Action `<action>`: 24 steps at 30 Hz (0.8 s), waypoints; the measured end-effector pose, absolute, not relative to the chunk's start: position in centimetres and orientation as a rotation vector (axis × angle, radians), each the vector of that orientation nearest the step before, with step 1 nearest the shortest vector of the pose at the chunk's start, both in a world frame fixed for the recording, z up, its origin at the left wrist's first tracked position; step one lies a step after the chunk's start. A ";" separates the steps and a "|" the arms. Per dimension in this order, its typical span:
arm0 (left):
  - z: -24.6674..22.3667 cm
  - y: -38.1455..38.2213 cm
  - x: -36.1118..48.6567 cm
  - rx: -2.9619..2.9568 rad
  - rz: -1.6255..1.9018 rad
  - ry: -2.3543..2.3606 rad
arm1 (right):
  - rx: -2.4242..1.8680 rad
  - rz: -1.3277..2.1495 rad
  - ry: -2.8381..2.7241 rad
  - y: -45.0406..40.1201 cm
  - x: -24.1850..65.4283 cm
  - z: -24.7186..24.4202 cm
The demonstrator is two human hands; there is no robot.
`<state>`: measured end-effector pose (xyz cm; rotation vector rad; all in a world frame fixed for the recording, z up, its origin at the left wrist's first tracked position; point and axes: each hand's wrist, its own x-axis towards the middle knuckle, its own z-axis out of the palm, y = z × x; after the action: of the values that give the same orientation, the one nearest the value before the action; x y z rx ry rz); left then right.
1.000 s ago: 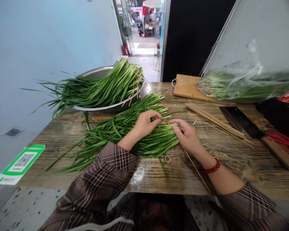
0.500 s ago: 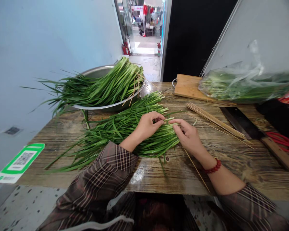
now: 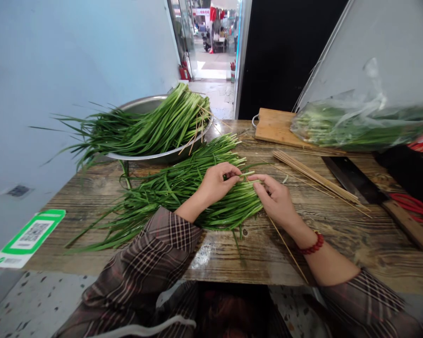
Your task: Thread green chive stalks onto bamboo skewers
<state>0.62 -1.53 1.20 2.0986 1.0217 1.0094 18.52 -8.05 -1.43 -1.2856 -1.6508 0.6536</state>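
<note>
A loose spread of garlic chives [image 3: 183,188] lies on the wooden table, pale stem ends to the right. My left hand [image 3: 220,185] rests over the bunch, thumb and forefinger pinched on a few stems. Facing it, my right hand [image 3: 273,195] has thumb and forefinger closed at the tips of the same stems. A thin bamboo skewer [image 3: 285,245] slants out from under my right hand toward the table's near edge. Its upper part is hidden by the hand and the chives, so I cannot tell whether the fingers grip it.
Behind the bunch stands a metal basin [image 3: 141,156] heaped with more chives. To the right are a bundle of skewers [image 3: 313,177], a cleaver [image 3: 370,190], red cord [image 3: 411,206], a cutting board [image 3: 275,126] and a plastic bag [image 3: 363,122] of chives. A green QR card [image 3: 31,237] is at left.
Almost nothing differs. The right fingertips have shifted very slightly at the stem ends, and the skewer's near end has moved a touch.
</note>
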 end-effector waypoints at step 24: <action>1.0 -1.6 0.7 2.146 1.073 0.944 | -1.385 0.630 -1.596 -7.7 18.5 -2.0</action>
<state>0.69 -1.56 1.01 2.1455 0.9442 1.0734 18.52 -7.75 -2.05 -1.3848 -1.5964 0.6295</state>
